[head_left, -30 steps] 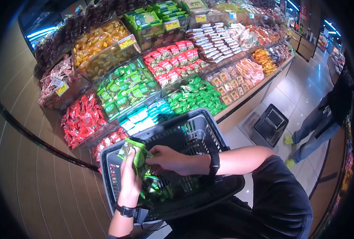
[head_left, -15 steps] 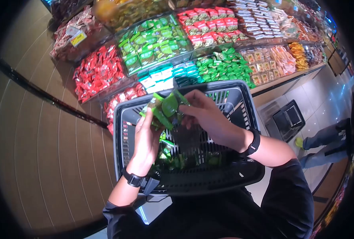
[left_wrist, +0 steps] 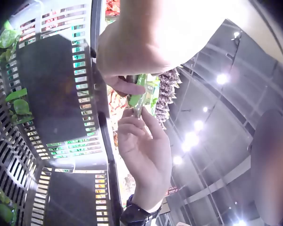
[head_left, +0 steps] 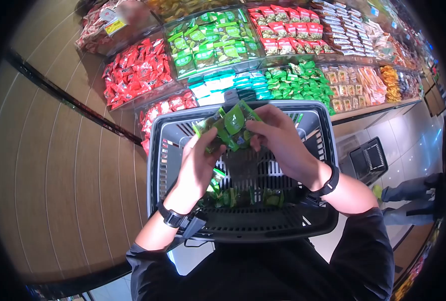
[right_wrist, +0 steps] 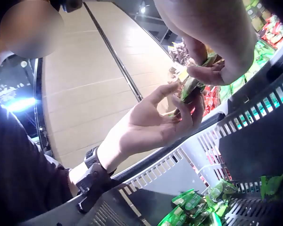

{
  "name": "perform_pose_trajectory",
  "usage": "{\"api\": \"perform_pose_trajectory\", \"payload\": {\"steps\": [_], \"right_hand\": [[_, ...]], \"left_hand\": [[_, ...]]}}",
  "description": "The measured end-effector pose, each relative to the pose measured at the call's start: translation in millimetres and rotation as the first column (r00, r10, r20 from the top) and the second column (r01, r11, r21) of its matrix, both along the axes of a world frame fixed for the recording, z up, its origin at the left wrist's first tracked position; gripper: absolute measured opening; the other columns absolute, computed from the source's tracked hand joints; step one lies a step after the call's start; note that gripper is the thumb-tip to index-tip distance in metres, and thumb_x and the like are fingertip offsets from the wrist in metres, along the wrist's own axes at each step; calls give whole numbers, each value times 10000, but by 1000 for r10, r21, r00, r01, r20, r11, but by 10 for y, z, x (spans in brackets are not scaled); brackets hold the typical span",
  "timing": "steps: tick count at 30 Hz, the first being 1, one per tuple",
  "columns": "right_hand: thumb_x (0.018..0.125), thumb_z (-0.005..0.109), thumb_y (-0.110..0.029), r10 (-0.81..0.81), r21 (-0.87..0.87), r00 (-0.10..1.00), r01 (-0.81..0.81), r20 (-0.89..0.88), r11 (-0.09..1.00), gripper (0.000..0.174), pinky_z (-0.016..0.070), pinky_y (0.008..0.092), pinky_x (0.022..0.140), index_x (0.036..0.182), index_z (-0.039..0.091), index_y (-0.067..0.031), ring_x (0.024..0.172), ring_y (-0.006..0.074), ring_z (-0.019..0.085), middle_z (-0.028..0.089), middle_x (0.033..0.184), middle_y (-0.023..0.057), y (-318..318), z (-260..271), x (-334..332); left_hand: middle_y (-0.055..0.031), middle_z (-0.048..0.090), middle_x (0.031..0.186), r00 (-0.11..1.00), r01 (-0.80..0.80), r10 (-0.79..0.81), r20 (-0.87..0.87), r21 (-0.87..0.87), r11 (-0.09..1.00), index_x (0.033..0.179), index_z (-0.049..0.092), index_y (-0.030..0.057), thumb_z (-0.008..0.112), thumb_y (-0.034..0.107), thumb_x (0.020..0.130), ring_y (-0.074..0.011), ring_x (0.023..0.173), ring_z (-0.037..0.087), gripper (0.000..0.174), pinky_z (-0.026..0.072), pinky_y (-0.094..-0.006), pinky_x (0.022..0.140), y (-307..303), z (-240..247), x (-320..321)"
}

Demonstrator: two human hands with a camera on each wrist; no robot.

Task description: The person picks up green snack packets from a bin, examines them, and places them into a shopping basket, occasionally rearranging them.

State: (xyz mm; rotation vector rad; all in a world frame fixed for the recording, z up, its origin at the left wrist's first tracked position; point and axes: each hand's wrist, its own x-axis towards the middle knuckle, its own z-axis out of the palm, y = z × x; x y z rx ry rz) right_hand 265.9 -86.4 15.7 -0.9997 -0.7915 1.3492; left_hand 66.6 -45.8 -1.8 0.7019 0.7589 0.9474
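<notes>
Small green snack packets (head_left: pixel 234 123), one with a leaf-shaped print, are fanned out between my two hands above a dark grey shopping basket (head_left: pixel 152 165). My left hand (head_left: pixel 195 163) pinches their left side, thumb in front. On the other side, my right hand (head_left: pixel 290 148) grips them between thumb and fingers. In the left wrist view the packets (left_wrist: pixel 138 96) appear edge-on between the fingertips of both hands. More green packets (right_wrist: pixel 188 202) lie on the basket's slotted floor, in the right wrist view.
Beyond the basket, sloping bins hold red packets (head_left: pixel 140 70), larger green packs (head_left: pixel 213 40), blue-white packets (head_left: pixel 213 88) and small green packets (head_left: pixel 298 85). A wood-panelled surface (head_left: pixel 77 150) fills the left. A second basket (head_left: pixel 368 158) and a person's legs (head_left: pixel 408 195) are at the right.
The head view has tilted down, so basket and shelves sit differently in it. My hands have lifted the packets from low in the basket to near its far rim and fanned them out.
</notes>
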Motion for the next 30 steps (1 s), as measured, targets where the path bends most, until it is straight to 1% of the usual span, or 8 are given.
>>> {"api": "perform_pose_trajectory", "payload": {"steps": [13,15,17,19,20,25,27,30], "right_hand": [[926,672,-99,-21,-98,994,10,-111,995,138,340,239,579,1042,660,-25,601,42,476,543,724,-38,-22,44,107],[927,671,-100,-12,-73,993,4,-117,997,128,338,238,579,1034,663,-30,597,38,470,531,709,-49,-13,20,129],[927,672,-104,1,-65,990,-10,-138,998,123,339,237,580,1028,662,-34,593,39,468,528,705,-51,3,27,128],[928,673,-109,10,-71,987,-22,-161,997,119,340,237,580,1023,660,-38,588,40,465,525,700,-53,-4,56,110],[925,678,-114,31,-102,981,-52,-192,993,112,340,234,580,1014,655,-49,586,40,468,529,700,-54,-28,109,93],[914,697,-126,139,-148,960,-179,-243,973,110,341,223,578,996,641,-77,583,33,474,546,710,-61,-63,129,41],[905,708,-123,197,-123,960,-224,-201,967,117,337,217,571,987,634,-84,588,21,476,559,728,-69,-59,86,43],[899,714,-118,216,-138,955,-246,-204,959,129,331,214,562,1001,642,-80,585,15,471,556,712,-78,-61,112,16]], "left_hand": [[26,652,1164,996,0,4,-94,46,999,1243,581,143,612,60,968,-87,1009,618,288,516,-280,788,-36,58,9],[11,636,1191,998,34,-29,52,-80,996,1234,579,150,556,27,962,-105,1037,613,300,519,-287,793,-3,48,-21],[-26,623,1212,997,35,-32,68,-46,998,1223,571,131,549,128,953,-152,1088,598,272,503,-333,832,34,-28,-65],[-56,611,1225,922,160,-101,374,-129,979,1210,569,110,568,289,934,-207,1123,572,329,463,-380,892,17,34,-93],[-71,599,1154,952,112,-72,297,-119,987,1146,564,103,564,394,909,-244,1083,561,375,424,-400,911,-31,86,-44],[-46,466,928,913,45,85,399,-306,951,896,485,124,561,338,909,-215,918,515,228,411,-388,842,-34,104,-64],[-44,424,899,896,139,-77,436,-111,984,838,446,119,569,281,887,-204,876,487,210,403,-369,820,33,-59,-99],[-93,534,1064,885,143,-57,462,-153,978,1059,509,73,543,176,840,-258,1032,553,244,456,-416,935,-19,15,-101]]}}
